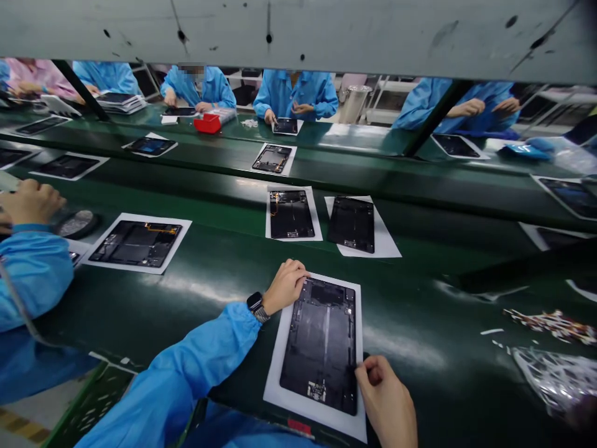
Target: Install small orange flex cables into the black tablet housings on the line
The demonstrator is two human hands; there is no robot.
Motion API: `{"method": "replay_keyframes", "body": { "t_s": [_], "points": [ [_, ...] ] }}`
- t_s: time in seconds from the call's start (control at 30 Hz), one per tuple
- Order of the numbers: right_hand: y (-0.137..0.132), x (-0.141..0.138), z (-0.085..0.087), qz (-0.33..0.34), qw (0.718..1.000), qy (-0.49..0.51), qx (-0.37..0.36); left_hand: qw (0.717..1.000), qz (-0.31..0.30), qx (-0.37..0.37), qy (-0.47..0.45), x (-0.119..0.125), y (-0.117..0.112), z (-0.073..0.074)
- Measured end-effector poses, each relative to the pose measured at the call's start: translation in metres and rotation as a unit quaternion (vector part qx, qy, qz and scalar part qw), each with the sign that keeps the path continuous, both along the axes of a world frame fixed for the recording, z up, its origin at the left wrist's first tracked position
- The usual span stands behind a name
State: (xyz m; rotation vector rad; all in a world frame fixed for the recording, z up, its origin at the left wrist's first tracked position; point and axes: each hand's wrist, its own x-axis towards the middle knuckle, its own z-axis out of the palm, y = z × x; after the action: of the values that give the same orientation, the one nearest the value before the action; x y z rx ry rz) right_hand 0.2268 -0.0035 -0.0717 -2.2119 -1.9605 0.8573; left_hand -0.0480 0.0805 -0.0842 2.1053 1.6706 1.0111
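An opened tablet housing [308, 342], black inside with small circuit parts along its edges, lies on a white paper sheet [291, 398] right in front of me. My left hand [286, 285], wearing a watch [256, 303], has its fingers closed at the upper left corner of the housing and sheet. At the lower right edge of the housing, my right hand [387, 395] is closed with thumb and forefinger pinched together. Its fingertips touch the housing's rim; anything small between them is hidden.
Two more tablet housings [293, 214] [351, 224] lie on papers ahead, with another [135, 242] to the left. A co-worker's hand [30, 202] is at far left. Wires [553, 323] and a plastic bag [555, 373] lie right. A grey beam [298, 37] crosses above; co-workers sit opposite.
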Motion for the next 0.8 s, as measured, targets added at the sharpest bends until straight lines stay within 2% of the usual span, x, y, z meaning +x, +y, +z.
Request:
{"method": "replay_keyframes", "body": {
  "t_s": [0.23,0.47,0.67,0.8],
  "points": [
    [-0.004,0.002,-0.007,-0.018,1.0,0.014,0.014,0.998,0.054,0.003,-0.011,0.0,0.0,0.003],
    [-0.008,0.002,-0.017,-0.015,0.995,0.062,0.075,0.999,0.031,0.02,-0.022,-0.004,0.002,-0.002],
    [-0.003,0.001,-0.02,-0.018,0.997,0.035,0.072,0.999,0.027,0.015,-0.014,-0.005,0.003,-0.004],
    [-0.001,0.003,-0.028,-0.017,0.995,0.051,0.08,0.999,0.032,0.005,-0.017,-0.004,0.002,-0.003]
  ]
}}
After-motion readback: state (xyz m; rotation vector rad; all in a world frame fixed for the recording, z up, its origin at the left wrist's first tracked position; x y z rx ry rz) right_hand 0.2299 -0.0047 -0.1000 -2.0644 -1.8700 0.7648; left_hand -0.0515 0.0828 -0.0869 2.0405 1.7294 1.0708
